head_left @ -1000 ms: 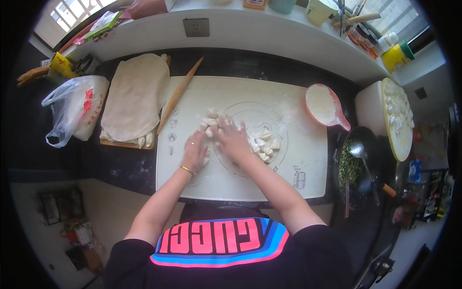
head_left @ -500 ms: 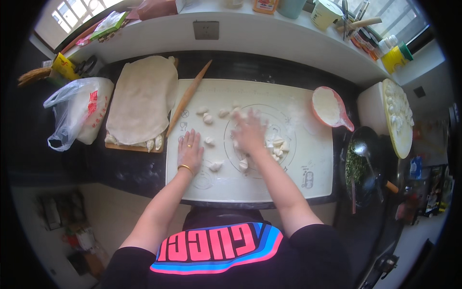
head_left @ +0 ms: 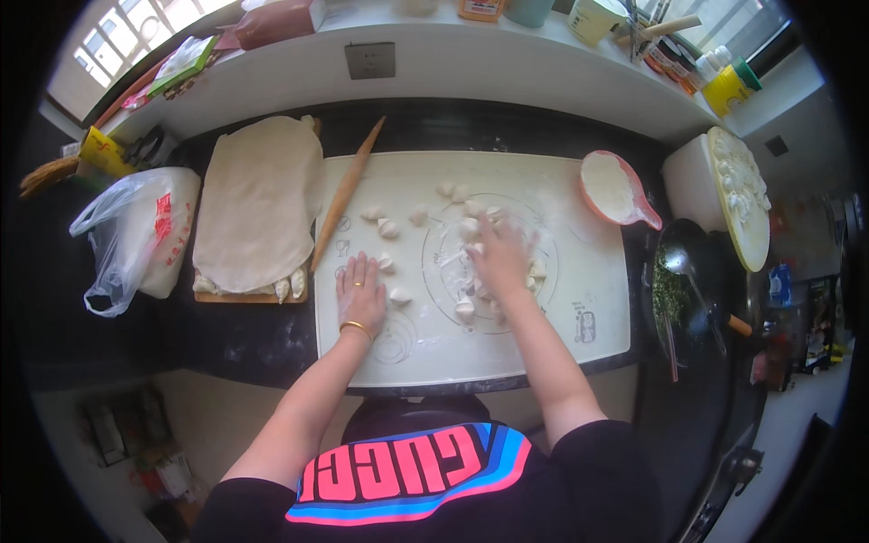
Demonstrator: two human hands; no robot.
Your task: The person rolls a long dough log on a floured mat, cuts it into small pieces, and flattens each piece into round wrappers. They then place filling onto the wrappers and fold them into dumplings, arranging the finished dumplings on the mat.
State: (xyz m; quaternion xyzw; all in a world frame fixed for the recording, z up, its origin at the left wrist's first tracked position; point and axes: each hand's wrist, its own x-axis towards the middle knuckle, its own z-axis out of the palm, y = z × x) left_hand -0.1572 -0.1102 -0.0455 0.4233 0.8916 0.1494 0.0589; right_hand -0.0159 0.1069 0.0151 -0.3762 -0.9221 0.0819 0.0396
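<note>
Several small white dough pieces (head_left: 388, 228) lie scattered on a pale, flour-dusted kneading mat (head_left: 579, 281) with printed circles. My left hand (head_left: 360, 288) rests flat on the mat's left part, fingers stretched out, beside a dough piece (head_left: 399, 296). A ring and a gold bangle are on it. Over the printed circles, my right hand (head_left: 503, 255) is spread palm down above a cluster of dough pieces, its fingers blurred by motion. Some pieces beneath it are hidden. One dough piece (head_left: 464, 309) sits just to its near left.
A wooden rolling pin (head_left: 348, 194) lies along the mat's left edge. Left of it, a dough sheet (head_left: 258, 204) covers a board, beside a plastic bag (head_left: 149, 231). At right are a pink bowl of flour (head_left: 611, 187), a pan with chopped greens (head_left: 670, 294) and a white bin (head_left: 692, 185).
My right hand has moved to the right across the dough pieces, and several of them have shifted. My left hand stays flat on the mat. The whole view has shifted slightly.
</note>
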